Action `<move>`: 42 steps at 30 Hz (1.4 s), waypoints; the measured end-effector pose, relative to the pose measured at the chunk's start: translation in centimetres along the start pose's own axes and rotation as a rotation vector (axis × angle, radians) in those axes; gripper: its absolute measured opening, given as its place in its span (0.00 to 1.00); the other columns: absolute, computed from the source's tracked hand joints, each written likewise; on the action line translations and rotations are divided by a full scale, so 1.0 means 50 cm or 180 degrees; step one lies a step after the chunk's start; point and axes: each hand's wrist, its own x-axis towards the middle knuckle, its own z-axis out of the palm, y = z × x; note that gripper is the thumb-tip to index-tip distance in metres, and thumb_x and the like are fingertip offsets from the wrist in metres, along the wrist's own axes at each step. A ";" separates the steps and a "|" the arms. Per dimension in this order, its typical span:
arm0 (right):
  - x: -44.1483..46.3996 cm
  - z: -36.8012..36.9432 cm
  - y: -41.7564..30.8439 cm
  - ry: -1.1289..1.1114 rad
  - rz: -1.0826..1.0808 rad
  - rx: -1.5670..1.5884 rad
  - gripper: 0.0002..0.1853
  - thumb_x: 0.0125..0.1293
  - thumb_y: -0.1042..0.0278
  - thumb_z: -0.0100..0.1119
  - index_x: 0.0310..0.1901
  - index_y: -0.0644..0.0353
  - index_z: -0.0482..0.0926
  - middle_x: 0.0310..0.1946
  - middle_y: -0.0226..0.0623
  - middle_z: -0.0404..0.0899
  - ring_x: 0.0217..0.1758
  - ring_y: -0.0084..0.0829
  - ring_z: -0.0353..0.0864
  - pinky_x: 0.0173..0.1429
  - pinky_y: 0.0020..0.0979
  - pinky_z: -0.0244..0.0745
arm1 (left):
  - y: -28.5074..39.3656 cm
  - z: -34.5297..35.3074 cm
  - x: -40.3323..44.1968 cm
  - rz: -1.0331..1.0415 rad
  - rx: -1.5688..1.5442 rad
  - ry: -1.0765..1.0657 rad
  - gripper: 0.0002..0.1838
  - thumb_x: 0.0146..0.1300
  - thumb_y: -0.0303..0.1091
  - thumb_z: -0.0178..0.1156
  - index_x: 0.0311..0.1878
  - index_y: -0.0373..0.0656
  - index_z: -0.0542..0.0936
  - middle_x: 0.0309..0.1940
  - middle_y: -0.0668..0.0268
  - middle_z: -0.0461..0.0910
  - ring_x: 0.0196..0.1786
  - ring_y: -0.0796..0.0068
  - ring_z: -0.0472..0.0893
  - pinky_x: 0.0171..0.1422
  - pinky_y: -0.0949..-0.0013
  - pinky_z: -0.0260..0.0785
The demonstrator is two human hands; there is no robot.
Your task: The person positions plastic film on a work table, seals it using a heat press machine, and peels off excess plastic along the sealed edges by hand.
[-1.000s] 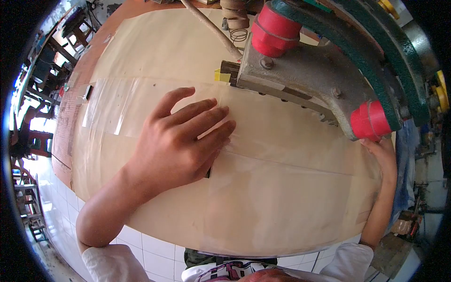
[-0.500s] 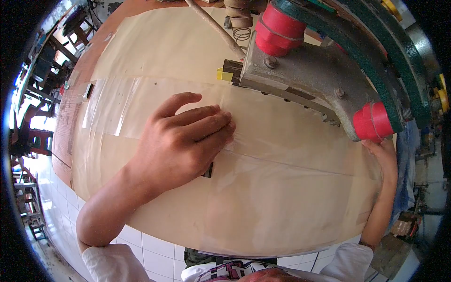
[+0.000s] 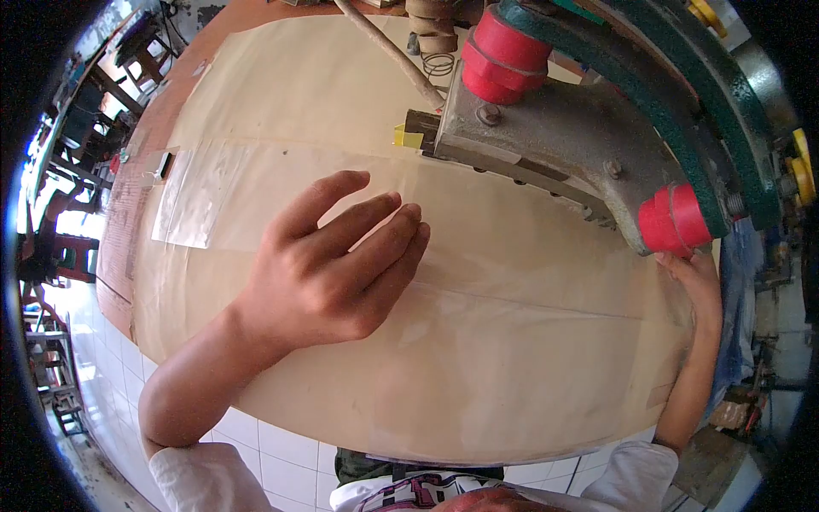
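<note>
My left hand hovers over or rests lightly on the tan sheet covering the table. Its fingers are bent and slightly apart, and no object shows in them; the thumb is hidden. To its left lies a clear plastic bag or sheet. My right hand is at the table's right side, just below a red round fitting of the grey metal machine head. Its fingertips are partly hidden behind that fitting, so what they touch cannot be made out.
Green curved machine arms and another red fitting overhang the upper right. A yellow tab sticks out of the machine head's left end. A wooden stick and a coil spring are behind. A small black piece lies at far left.
My left hand's fingers have spread a little. The clear plastic at left lies differently, now as one piece. The dark piece seen below the left hand no longer shows. The right hand stays put.
</note>
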 end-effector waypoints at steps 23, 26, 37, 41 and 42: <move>0.000 -0.005 -0.003 -0.0041 0.0093 -0.0126 0.22 0.54 0.59 0.72 0.47 0.57 0.75 0.30 0.22 0.74 0.27 0.15 0.67 0.29 0.21 0.59 | -0.006 0.000 0.011 -0.0452 -0.0394 -0.0406 0.14 0.47 0.32 0.65 0.40 0.44 0.84 0.33 0.69 0.80 0.40 0.69 0.80 0.48 0.60 0.70; 0.001 -0.012 0.000 -0.0189 0.0238 -0.0156 0.26 0.56 0.63 0.70 0.55 0.57 0.73 0.46 0.28 0.77 0.45 0.23 0.75 0.49 0.26 0.71 | -0.005 -0.004 0.015 -0.0786 -0.0784 -0.0708 0.16 0.46 0.35 0.67 0.41 0.45 0.84 0.34 0.69 0.78 0.40 0.68 0.79 0.48 0.60 0.68; 0.001 -0.014 -0.008 -0.0260 0.0429 -0.0316 0.21 0.57 0.60 0.69 0.50 0.56 0.76 0.39 0.24 0.78 0.37 0.19 0.73 0.39 0.23 0.69 | -0.006 -0.007 0.018 -0.0479 -0.0524 -0.0959 0.18 0.53 0.35 0.62 0.50 0.52 0.83 0.54 0.69 0.80 0.57 0.67 0.78 0.66 0.51 0.63; 0.001 -0.011 -0.014 -0.0253 0.0448 -0.0334 0.21 0.57 0.60 0.69 0.50 0.56 0.77 0.41 0.25 0.78 0.39 0.20 0.74 0.41 0.24 0.69 | -0.009 -0.004 0.010 -0.0429 -0.0527 -0.1095 0.19 0.53 0.33 0.61 0.51 0.53 0.83 0.55 0.71 0.80 0.59 0.68 0.78 0.68 0.50 0.62; 0.003 -0.013 -0.012 -0.0286 0.0412 -0.0339 0.21 0.57 0.61 0.69 0.51 0.57 0.76 0.43 0.25 0.79 0.42 0.21 0.74 0.44 0.25 0.70 | -0.009 -0.004 0.010 -0.0463 -0.0602 -0.1081 0.19 0.53 0.32 0.61 0.51 0.53 0.83 0.54 0.71 0.80 0.58 0.68 0.78 0.68 0.50 0.62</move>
